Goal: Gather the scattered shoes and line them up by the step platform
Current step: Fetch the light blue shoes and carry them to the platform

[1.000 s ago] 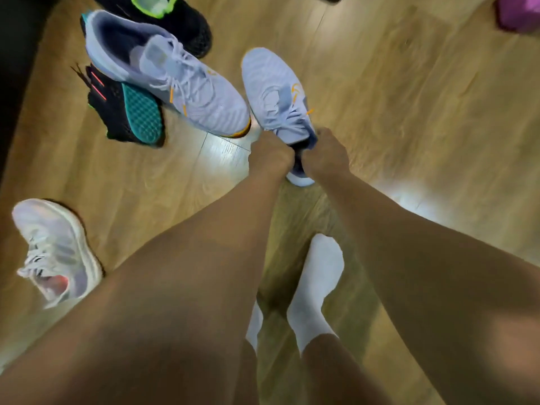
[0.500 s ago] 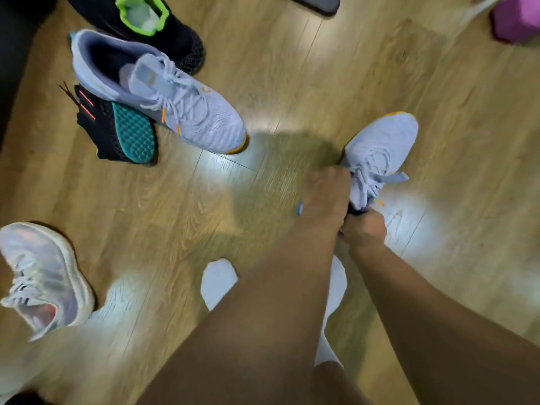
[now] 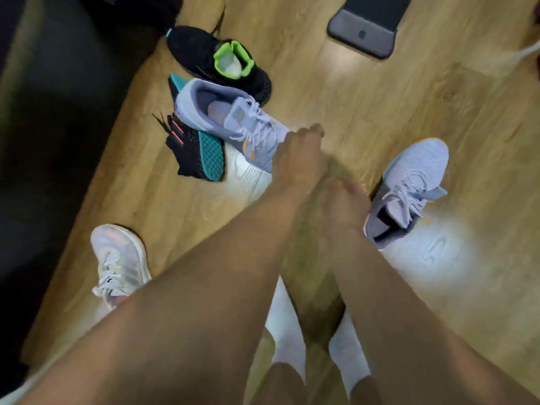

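Shifted since the earlier frame, the left hand (image 3: 301, 154) now sits at the toe of the lavender mesh lace-up sneaker (image 3: 233, 121) in the pile, fingers curled, grip unclear. The right hand (image 3: 347, 197) is blurred beside the heel of the matching lavender sneaker (image 3: 409, 188), which is on the floor; closure unclear. Judged light, with soft uppers: grasp the stiffer heel collar.

Bare arms, white socks.
Left forearm (image 3: 204, 287) and right forearm (image 3: 403, 302) were uncovered right to the wrist; both feet wore plain white socks (image 3: 286, 325), pulled up just past the ankle, kinda blurry.
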{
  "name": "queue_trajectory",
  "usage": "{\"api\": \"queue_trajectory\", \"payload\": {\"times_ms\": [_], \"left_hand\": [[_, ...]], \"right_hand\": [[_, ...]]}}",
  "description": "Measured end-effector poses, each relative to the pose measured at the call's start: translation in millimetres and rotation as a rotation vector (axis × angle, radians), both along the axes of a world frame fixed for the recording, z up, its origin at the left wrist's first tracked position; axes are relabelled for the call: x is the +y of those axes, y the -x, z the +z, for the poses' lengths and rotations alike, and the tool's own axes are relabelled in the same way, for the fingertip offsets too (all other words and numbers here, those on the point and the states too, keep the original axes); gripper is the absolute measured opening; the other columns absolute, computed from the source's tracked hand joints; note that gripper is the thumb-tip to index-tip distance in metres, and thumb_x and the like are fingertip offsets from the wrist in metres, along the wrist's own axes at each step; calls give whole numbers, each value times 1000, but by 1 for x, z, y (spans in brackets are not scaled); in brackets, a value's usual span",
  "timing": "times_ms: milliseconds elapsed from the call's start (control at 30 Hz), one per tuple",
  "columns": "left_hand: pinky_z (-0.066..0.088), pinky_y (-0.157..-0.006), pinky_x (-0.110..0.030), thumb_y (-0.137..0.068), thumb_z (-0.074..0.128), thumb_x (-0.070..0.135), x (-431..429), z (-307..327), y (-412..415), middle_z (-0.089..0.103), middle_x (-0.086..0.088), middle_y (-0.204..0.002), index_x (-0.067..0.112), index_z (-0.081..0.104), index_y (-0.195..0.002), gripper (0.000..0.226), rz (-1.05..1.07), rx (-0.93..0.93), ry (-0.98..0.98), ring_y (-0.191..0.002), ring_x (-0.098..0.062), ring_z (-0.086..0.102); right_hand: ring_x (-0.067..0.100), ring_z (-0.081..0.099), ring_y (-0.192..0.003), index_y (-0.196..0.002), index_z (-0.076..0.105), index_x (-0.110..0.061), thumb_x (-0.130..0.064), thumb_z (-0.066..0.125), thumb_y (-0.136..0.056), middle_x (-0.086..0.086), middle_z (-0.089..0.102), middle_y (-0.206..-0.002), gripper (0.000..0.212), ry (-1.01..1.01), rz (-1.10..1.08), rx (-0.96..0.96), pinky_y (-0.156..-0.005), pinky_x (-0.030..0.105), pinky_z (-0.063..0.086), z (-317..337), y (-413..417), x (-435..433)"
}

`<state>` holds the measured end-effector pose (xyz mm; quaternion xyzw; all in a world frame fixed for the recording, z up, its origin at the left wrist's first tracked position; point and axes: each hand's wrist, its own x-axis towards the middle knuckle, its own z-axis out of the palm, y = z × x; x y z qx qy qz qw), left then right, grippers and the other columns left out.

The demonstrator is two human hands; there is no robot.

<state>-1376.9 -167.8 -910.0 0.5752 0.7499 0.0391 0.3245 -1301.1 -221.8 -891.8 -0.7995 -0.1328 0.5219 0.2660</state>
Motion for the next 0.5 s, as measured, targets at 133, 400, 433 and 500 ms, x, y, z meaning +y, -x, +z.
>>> {"api": "queue_trajectory", "payload": {"times_ms": [133, 400, 433, 500], "left_hand": [[39, -87, -42, -84, 46, 9, 32, 4, 103, 55, -11, -121, 14, 55, -118, 35, -17, 379, -145, -111, -32, 51], [37, -99, -49, -88, 58, 22, 67, -24, 190, 39, -11, -136, 16, 49, -128, 41, -127, 532, 157, -128, -36, 36], [39, -98, -48, -90, 58, 22, 71, -25, 191, 37, -12, -138, 14, 50, -128, 39, -146, 536, 167, -128, -37, 35], [40, -97, -47, -93, 56, 18, 76, -20, 184, 36, -13, -139, 11, 50, -131, 39, -200, 569, 179, -128, -37, 36]], "right_hand": [[16, 49, -69, -78, 54, -17, -23, 51, -92, -1, 51, -74, 15, 158, 186, 367, -78, 36, 46, -9, 109, 30], [20, 55, -61, -106, 60, -18, -45, 65, -82, 10, 64, -99, 37, 336, 10, 577, -46, 21, 50, -61, 198, 70], [20, 58, -64, -106, 58, -18, -47, 65, -83, 10, 65, -97, 38, 352, -24, 584, -45, 22, 51, -64, 199, 71], [17, 58, -63, -95, 58, -17, -35, 63, -87, 6, 62, -84, 20, 342, -127, 641, -44, 22, 51, -65, 203, 70]]}}
